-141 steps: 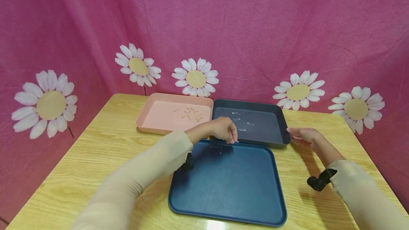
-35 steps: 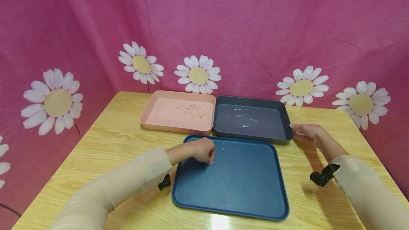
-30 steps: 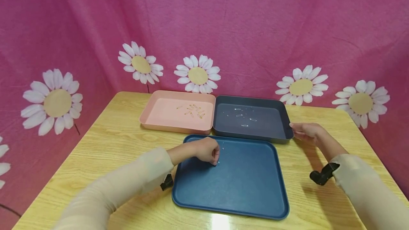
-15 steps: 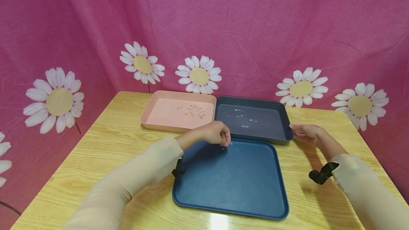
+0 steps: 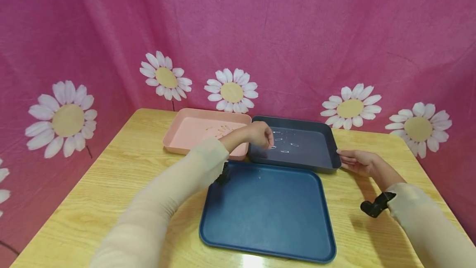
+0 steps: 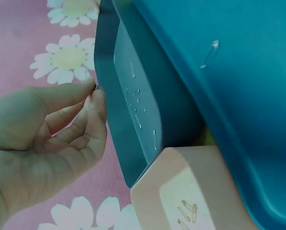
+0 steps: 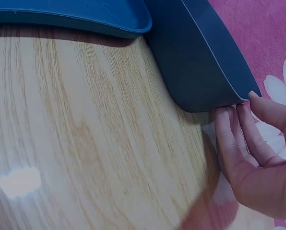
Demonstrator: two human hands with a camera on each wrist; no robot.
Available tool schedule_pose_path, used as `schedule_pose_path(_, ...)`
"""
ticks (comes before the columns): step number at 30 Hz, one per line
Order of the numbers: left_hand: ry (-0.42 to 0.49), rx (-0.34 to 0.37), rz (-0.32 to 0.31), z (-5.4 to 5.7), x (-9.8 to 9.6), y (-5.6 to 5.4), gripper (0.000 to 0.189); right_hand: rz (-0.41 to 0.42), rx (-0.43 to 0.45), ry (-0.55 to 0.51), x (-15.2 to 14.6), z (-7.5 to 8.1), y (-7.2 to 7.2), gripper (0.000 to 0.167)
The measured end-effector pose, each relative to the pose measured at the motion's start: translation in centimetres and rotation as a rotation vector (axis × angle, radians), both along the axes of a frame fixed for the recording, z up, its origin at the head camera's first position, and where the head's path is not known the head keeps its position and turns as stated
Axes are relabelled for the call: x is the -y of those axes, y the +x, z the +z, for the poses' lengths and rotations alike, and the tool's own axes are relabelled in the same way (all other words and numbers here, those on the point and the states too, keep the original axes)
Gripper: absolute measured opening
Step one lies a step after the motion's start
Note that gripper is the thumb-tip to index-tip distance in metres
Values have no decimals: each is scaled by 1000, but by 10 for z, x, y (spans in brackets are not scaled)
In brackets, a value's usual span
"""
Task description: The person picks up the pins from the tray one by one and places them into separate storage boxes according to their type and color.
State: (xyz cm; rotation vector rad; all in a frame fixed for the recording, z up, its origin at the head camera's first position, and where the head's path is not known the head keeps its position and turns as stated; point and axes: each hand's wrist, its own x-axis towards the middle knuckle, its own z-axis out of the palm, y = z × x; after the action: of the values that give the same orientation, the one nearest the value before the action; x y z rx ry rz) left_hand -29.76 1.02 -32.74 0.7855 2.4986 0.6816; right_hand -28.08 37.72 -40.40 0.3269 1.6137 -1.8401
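My left hand [image 5: 260, 135] pinches a silver safety pin [image 5: 273, 147] between thumb and fingertips, over the left part of the dark grey tray [image 5: 314, 154]. In the left wrist view, only a bit of that safety pin [image 6: 96, 87] shows at the fingertips. Several silver safety pins [image 5: 284, 151] are scattered on the dark grey tray's floor. At that tray's right end, my right hand [image 5: 360, 162] grips its wall, thumb at the rim and fingers against the outside. One more silver safety pin [image 6: 210, 53] lies on the blue tray [image 5: 267, 218].
Left of the dark tray stands a pink tray [image 5: 182, 135] with several gold safety pins [image 6: 190, 211], partly behind my left arm. The blue tray lies in front of both on a wooden table [image 5: 122, 177]. A pink curtain [image 5: 290, 44] with daisies hangs behind.
My left hand picked a silver safety pin off the blue tray and carried it up and back over the dark grey tray. My right hand stays at that tray's end.
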Motion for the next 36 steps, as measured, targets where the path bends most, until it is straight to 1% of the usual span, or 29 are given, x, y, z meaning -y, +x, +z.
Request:
schedule_pose_path(5, -14, 23, 46, -3, -11, -14, 7, -22, 30, -11, -2, 0, 1, 23)
schedule_pose_path(9, -46, 43, 105, -6, -19, -23, 5, -23, 48, -4, -2, 1, 1, 24)
schedule_pose_path(11, -65, 67, 141, -7, -22, -27, 7, -25, 56, 4, -1, 2, 1, 24)
schedule_pose_path(12, -70, 79, 153, -6, -23, -28, 8, -27, 58, 10, -1, 3, 1, 23)
schedule_pose_path(14, -86, 97, 172, -9, -26, -33, 10, -27, 62, 28, 0, 5, 1, 20)
schedule_pose_path(16, -124, 111, 191, -11, -32, -40, 9, -26, 62, 57, 2, 7, 0, 18)
schedule_pose_path(17, -142, 125, 200, -10, -34, -41, 9, -21, 58, 74, 2, 8, 0, 18)
schedule_pose_path(18, -160, 150, 190, -22, -38, -56, 9, -13, 54, 89, 3, 8, 0, 17)
schedule_pose_path(19, -185, 196, 178, -36, -43, -74, 10, -6, 48, 101, 3, 9, -1, 17)
schedule_pose_path(20, -222, 231, 180, -52, -49, -93, 8, 0, 44, 112, 3, 9, -1, 17)
schedule_pose_path(21, -257, 277, 188, -67, -54, -111, 7, 3, 41, 120, 4, 10, -1, 17)
schedule_pose_path(22, -286, 327, 182, -82, -59, -129, 7, 4, 39, 126, 4, 10, -2, 17)
schedule_pose_path(24, -346, 422, 166, -105, -68, -161, 8, -1, 40, 123, 4, 10, -3, 17)
schedule_pose_path(25, -386, 448, 168, -105, -71, -164, 10, -5, 41, 119, 3, 10, -3, 18)
schedule_pose_path(26, -418, 468, 175, -103, -74, -165, 10, -8, 42, 115, 3, 10, -3, 18)
schedule_pose_path(27, -439, 481, 176, -95, -75, -161, 11, -12, 42, 111, 3, 10, -4, 18)
schedule_pose_path(28, -458, 500, 165, -91, -77, -161, 9, -16, 42, 109, 3, 10, -4, 19)
schedule_pose_path(29, -472, 503, 176, -86, -79, -157, 9, -18, 42, 105, 3, 10, -4, 18)
schedule_pose_path(31, -484, 507, 207, -91, -84, -161, 7, -20, 37, 110, 3, 10, -4, 18)
schedule_pose_path(32, -484, 521, 208, -95, -87, -165, 5, -22, 37, 115, 3, 11, -3, 17)
schedule_pose_path(33, -474, 525, 223, -100, -90, -169, 5, -25, 35, 120, 2, 11, -3, 16)
schedule_pose_path(34, -467, 542, 218, -109, -93, -176, 5, -26, 33, 125, 2, 11, -3, 15)
schedule_pose_path(36, -443, 535, 234, -123, -98, -184, 6, -24, 27, 136, 1, 11, -3, 12)
